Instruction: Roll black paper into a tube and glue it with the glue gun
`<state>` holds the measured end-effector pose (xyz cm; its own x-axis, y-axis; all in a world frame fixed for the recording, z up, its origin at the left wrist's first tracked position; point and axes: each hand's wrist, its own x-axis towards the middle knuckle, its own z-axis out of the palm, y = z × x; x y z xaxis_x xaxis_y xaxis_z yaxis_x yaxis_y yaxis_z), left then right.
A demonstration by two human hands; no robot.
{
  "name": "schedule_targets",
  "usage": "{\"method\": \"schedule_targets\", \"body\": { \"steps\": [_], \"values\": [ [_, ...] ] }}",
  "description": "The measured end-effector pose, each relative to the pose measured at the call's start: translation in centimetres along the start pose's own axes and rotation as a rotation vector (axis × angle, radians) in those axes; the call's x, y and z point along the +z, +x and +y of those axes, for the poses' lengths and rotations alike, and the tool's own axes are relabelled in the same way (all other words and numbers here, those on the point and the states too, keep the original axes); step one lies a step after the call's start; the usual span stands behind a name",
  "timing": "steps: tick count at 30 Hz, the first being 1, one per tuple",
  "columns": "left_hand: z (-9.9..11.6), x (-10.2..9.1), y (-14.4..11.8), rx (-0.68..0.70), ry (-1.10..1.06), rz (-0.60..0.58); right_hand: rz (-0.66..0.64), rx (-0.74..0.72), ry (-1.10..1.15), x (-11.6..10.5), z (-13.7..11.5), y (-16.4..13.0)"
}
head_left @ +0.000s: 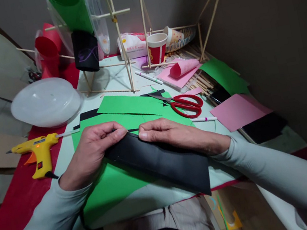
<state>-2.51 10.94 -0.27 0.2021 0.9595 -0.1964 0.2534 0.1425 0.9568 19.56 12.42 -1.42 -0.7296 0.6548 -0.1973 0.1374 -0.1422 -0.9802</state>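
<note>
A strip of black paper [164,160] lies slantwise in front of me, its near right corner reaching the table's front edge. My left hand [99,144] pinches its upper left corner between thumb and fingers. Just right of that, my right hand [171,133] grips the same far edge, thumb on top and fingers underneath, partly hidden. Beneath the black paper are sheets of green paper [114,181]. Beyond my hands rest a cut green strip [128,105] and red-handled scissors [187,105], blades pointing left.
A yellow glue gun [39,151], its light on, lies at left near a clear plastic lid-like dome [46,102]. A wooden-stick frame [127,56] holds green and black tubes at the back. A red paper cup [157,49], pink paper [240,110] and loose sticks crowd the right.
</note>
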Motion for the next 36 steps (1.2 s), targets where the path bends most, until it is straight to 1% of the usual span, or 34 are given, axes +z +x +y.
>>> {"method": "schedule_targets", "body": {
  "steps": [6, 9, 12, 14, 16, 20, 22, 24, 25, 27, 28, 29, 30, 32, 33, 36],
  "values": [
    [0.0, -0.3, 0.0, 0.013, 0.054, 0.003, 0.031, -0.1, -0.113, 0.0, 0.1, 0.2],
    [-0.1, -0.6, 0.0, 0.007, 0.05, 0.009, 0.009, -0.059, -0.065, -0.2, 0.0, 0.1],
    [-0.1, -0.8, 0.0, 0.011, 0.025, 0.078, -0.005, 0.001, 0.022, -0.5, -0.3, -0.1],
    [0.0, -0.9, 0.1, 0.017, 0.02, 0.11, 0.009, 0.019, 0.038, -0.6, -0.5, -0.2],
    [0.0, -0.9, 0.1, 0.022, 0.032, 0.111, 0.02, 0.023, 0.016, -0.7, -0.6, -0.2],
    [0.0, -1.3, 0.4, 0.04, 0.082, 0.099, 0.034, -0.014, -0.083, -0.6, -0.7, 0.1],
    [-0.1, -1.6, 0.5, 0.056, 0.159, 0.07, 0.038, -0.019, -0.126, -0.6, -0.6, 0.2],
    [-0.1, -1.5, 0.4, 0.128, 0.311, 0.057, 0.038, -0.03, -0.192, -0.5, -0.4, 0.2],
    [-0.1, -1.4, 0.3, 0.205, 0.407, 0.067, 0.04, -0.044, -0.234, -0.5, -0.3, 0.3],
    [-0.1, -0.7, 0.0, 0.414, 0.589, 0.093, 0.041, -0.08, -0.324, -0.3, 0.0, 0.3],
    [-0.1, -0.4, -0.1, 0.516, 0.657, 0.086, 0.042, -0.095, -0.357, -0.3, 0.1, 0.3],
    [-0.1, 0.0, -0.3, 0.59, 0.704, 0.051, 0.039, -0.101, -0.379, -0.2, 0.1, 0.3],
    [-0.2, 0.3, -0.4, 0.634, 0.734, 0.007, 0.032, -0.103, -0.389, -0.1, 0.2, 0.2],
    [-0.3, 0.5, -0.5, 0.634, 0.752, -0.073, 0.015, -0.093, -0.367, 0.0, 0.0, 0.1],
    [-0.4, 0.4, -0.5, 0.617, 0.749, -0.091, 0.004, -0.084, -0.345, -0.1, -0.1, 0.1],
    [-0.5, -0.1, -0.4, 0.586, 0.745, -0.09, -0.033, -0.056, -0.298, -0.4, -0.5, -0.1]
  ]
}}
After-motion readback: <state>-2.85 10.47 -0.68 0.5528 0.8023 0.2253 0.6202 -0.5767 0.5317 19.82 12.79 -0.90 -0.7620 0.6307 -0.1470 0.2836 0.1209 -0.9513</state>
